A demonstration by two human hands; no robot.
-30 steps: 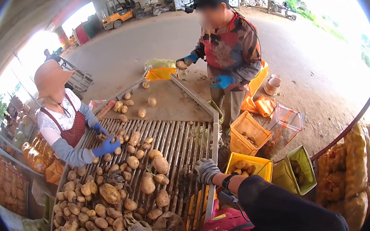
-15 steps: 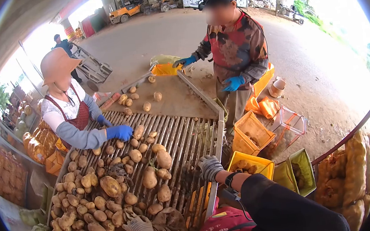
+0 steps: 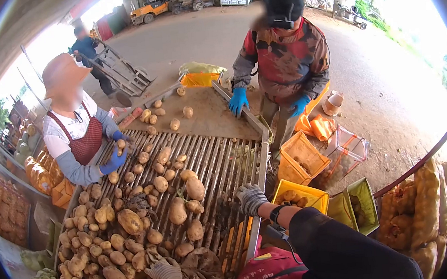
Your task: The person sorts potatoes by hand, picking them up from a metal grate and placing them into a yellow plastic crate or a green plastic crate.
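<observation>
My left hand [image 3: 164,273], in a striped knit glove, lies at the lower edge of a potato heap [image 3: 103,258]. Its fingers are extended over the potatoes and touch a crumpled brown cloth [image 3: 197,268]; the fingertips are partly hidden. My right hand [image 3: 252,199], gloved alike, rests over the right metal rail [image 3: 260,173] of a slatted sorting table [image 3: 226,166], fingers loosely apart and no potato in them. Larger potatoes [image 3: 177,211] lie on the slats between my hands. Across the table, a co-worker's blue-gloved hands [image 3: 114,162] hold a potato [image 3: 121,143].
A second co-worker [image 3: 285,53] stands at the far right, one blue glove at the rail. Orange crates [image 3: 302,159], a yellow crate [image 3: 315,200] and a green bin [image 3: 363,207] stand right of the table. Filled sacks [image 3: 429,206] are stacked beyond. A person moves a hand truck [image 3: 123,71] behind.
The left co-worker's hands have drawn back and now hold a potato. The right co-worker has turned and lowered a hand to the rail. The hand truck came closer; my hands stayed nearly still.
</observation>
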